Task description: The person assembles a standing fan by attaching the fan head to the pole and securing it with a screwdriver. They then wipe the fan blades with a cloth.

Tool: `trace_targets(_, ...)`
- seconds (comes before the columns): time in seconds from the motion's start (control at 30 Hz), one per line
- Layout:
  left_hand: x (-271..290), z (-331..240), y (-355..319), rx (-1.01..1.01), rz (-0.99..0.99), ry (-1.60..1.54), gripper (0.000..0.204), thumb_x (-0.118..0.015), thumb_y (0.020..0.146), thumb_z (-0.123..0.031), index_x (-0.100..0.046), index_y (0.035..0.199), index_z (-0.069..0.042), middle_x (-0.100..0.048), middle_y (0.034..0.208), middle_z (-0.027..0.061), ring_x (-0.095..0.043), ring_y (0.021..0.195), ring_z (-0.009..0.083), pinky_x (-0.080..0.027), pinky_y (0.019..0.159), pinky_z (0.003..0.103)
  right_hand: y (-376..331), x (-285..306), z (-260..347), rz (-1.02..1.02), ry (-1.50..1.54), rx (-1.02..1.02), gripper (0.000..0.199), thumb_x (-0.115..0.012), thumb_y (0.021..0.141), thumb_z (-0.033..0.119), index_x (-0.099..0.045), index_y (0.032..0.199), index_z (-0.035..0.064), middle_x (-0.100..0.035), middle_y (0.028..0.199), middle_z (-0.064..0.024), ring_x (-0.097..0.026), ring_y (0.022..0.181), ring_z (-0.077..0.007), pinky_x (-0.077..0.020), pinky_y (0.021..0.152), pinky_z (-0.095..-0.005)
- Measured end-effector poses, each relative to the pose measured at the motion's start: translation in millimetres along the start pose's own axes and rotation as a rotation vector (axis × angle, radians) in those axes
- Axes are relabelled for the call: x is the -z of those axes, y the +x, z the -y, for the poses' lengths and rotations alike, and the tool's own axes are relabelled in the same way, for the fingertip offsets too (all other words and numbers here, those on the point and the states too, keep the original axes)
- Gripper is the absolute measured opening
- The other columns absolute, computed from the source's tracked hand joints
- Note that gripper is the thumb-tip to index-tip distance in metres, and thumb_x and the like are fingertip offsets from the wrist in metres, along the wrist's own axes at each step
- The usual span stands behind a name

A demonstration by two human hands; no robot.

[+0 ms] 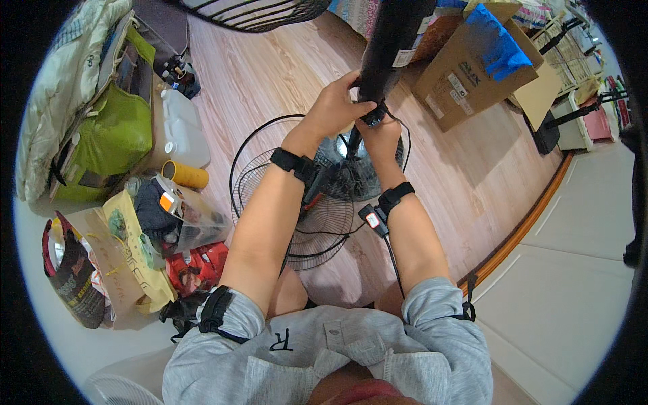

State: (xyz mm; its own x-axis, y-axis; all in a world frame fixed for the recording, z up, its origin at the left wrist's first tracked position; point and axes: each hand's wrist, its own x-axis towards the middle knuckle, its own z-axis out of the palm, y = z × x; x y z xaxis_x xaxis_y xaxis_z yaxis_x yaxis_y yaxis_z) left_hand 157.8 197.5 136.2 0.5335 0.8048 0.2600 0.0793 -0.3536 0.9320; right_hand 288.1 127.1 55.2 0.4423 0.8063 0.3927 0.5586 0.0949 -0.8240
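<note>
Above the floor [270, 74], both hands, left [332, 108] and right [379, 138], grip the dark fan pole's [390, 47] lower end (probably stiff, top-heavy, best held low), over a wire grille [270, 175].

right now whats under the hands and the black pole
A round wire fan grille lies on the wood floor under both hands, left hand and right hand, gripping the black pole. Arms cover the grille's centre.
</note>
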Motion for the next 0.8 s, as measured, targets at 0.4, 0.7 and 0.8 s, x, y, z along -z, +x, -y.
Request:
trace_targets(0.4, -5, 7, -11, 0.03, -0.062, 0.163, 0.066, -0.078, 0.08, -0.006, -0.051, 0.141, -0.004, -0.066, 0.124, 0.0199, -0.062, 0.12, 0.0305, -0.049, 0.102, 0.038, -2, 7, -11, 0.147, 0.062, 0.043, 0.037, -0.081, 0.078, 0.011, -0.067, 0.111, 0.0023, -0.072, 0.091, -0.0198, -0.071, 0.083, -0.0369, -0.0541, 0.07, -0.0414)
trace_targets(0.7, 0, 3, -14, 0.044, -0.043, 0.222, 0.069, -0.079, 0.08, -0.009, -0.05, 0.143, -0.007, -0.067, 0.123, 0.0224, -0.064, 0.119, 0.0337, -0.052, 0.096, 0.04, -2, 12, 19, 0.01, -0.029, 0.139, 0.031, -0.085, 0.071, 0.01, -0.072, 0.099, 0.0031, -0.073, 0.084, -0.0161, -0.071, 0.076, -0.0357, -0.0542, 0.066, -0.0413)
trace_targets(0.8, 1, 2, -15, 0.0, -0.028, 0.225, 0.07, -0.079, 0.081, -0.01, -0.049, 0.144, -0.006, -0.067, 0.124, 0.0233, -0.064, 0.119, 0.0327, -0.052, 0.097, 0.039, -1, 11, 18, -0.011, -0.046, 0.149, 0.032, -0.087, 0.069, 0.011, -0.072, 0.097, 0.0028, -0.073, 0.083, -0.0168, -0.071, 0.076, -0.0358, -0.0545, 0.066, -0.0415)
